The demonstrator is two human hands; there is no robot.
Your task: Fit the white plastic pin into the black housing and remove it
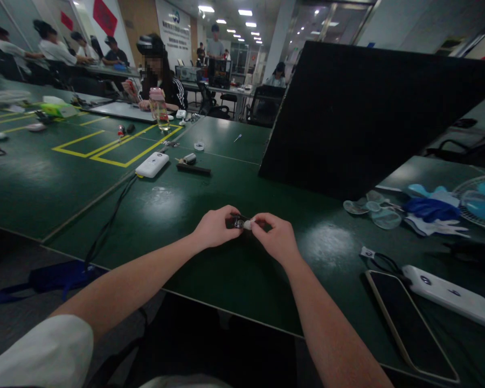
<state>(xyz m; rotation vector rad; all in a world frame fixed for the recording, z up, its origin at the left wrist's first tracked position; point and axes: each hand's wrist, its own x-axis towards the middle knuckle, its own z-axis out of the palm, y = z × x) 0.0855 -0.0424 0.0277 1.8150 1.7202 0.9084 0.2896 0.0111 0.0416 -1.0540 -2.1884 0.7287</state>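
1. Pinching is the whole story here. Both hands meet over the green table (226, 280), fingertips nearly touching each other.
2. The left hand (215, 227) has its fingers curled in, with thumb and forefinger clamped on a small dark piece (237, 221) that has a shiny spot on it.
3. The right hand (277, 238) pinches a tiny white bit (247, 224) between thumb and forefinger, and its other fingers are folded under.
4. The white bit sits right against the end of the dark piece, in the gap between the two sets of fingertips. I can't tell if they're actually joined — it's too small to make out.
5. I also can't tell whether the hands rest on the table or hang just above it.
6. Straight out beyond the left fingertips, well apart, lie a dark bar (193, 168) and a white power bank (152, 164). A black cable (109, 223) trails from the power bank back toward the table edge.
7. Out past the right knuckles are some clear round pieces (372, 207) and blue gloves (428, 208).
8. Closer in on that side, beside the right forearm, lie a phone (412, 323) and a second power bank (452, 293).
9. A big black panel (367, 113) stands tilted beyond the right fingers.
10. Far beyond the left fingers a seated person (164, 81) is at the table with a pink bottle (159, 108) in front.
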